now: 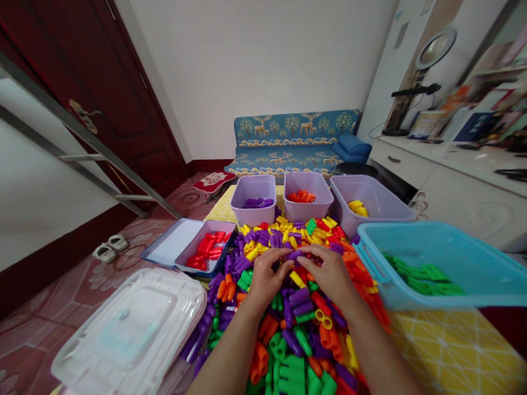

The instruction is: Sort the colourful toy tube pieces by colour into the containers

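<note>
Over a heap of colourful plastic tube-shaped toy pieces (302,299), my left hand (267,274) and my right hand (329,274) meet fingertip to fingertip. Both are closed in a pinch on one purple toy piece (295,255), partly hidden by the fingers. Yellow, purple, green, orange and red pieces lie all around and below my hands. Beyond the heap, a lilac bin (253,216) holds purple pieces, the middle lilac bin (308,210) orange ones, and the right lilac bin (381,208) yellow ones.
Right of the heap, a turquoise bin (424,230) contains green pieces. On the left, a hinged box (179,258) holds red pieces, with a white lid (132,329) nearer me. A yellow patterned tablecloth (461,351) covers the table. A blue sofa (288,142) stands behind.
</note>
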`<action>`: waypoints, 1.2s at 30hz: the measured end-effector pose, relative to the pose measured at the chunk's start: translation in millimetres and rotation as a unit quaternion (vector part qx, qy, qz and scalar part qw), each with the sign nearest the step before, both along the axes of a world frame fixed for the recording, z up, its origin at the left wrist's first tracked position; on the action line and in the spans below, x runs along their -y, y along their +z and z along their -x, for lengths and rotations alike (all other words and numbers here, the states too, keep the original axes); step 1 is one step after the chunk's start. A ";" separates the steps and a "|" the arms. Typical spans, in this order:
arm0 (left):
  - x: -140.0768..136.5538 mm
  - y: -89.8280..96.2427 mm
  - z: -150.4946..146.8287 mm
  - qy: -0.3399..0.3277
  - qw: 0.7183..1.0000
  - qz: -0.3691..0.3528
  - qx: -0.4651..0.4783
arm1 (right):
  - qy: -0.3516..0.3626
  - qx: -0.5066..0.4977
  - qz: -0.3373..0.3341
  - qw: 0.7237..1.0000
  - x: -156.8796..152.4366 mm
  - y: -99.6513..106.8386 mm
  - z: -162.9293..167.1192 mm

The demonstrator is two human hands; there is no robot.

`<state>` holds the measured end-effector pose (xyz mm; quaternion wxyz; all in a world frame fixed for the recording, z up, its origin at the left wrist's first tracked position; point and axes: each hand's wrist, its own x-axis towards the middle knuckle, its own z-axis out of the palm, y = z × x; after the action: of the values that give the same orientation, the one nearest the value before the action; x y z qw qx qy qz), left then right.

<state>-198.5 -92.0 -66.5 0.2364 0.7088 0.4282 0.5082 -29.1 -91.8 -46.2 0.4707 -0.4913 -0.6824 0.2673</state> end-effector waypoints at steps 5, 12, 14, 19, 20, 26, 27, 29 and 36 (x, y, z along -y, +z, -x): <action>2.1 2.0 1.6 0.018 0.999 -0.007 0.025 | -0.010 -0.080 0.044 0.996 2.1 4.7 2.2; -2.9 -1.9 2.5 0.020 0.999 0.005 -0.034 | 0.013 -0.096 0.091 0.991 5.6 21.6 -13.1; -3.6 -3.0 2.2 0.018 0.999 0.004 -0.040 | 0.052 -0.043 0.117 0.991 3.2 27.8 -17.9; -4.0 -4.9 1.9 0.023 0.999 0.003 -0.041 | 0.122 0.014 0.113 0.986 -19.0 55.7 -10.1; -4.1 -5.2 1.9 0.024 0.999 0.003 -0.042 | 0.119 -0.023 0.114 0.986 -25.0 62.7 -4.1; -4.4 -5.4 2.3 0.027 0.999 0.007 -0.041 | 0.045 -0.307 -0.025 0.950 -37.9 79.2 29.7; -4.1 -5.1 2.2 0.027 0.999 0.008 -0.040 | 0.037 -0.298 -0.025 0.954 -34.1 75.5 30.2; -3.4 -4.0 2.1 0.028 0.999 0.009 -0.038 | 0.027 -0.235 0.005 0.972 -22.2 64.5 25.8; -1.6 -1.5 2.5 0.027 0.999 0.020 -0.043 | 0.098 0.078 0.166 0.978 36.0 38.2 -8.5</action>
<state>-201.0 -90.4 -67.9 0.2184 0.7135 0.4669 0.4747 -20.6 -127.8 -8.1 0.2996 -0.5123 -0.7080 0.3829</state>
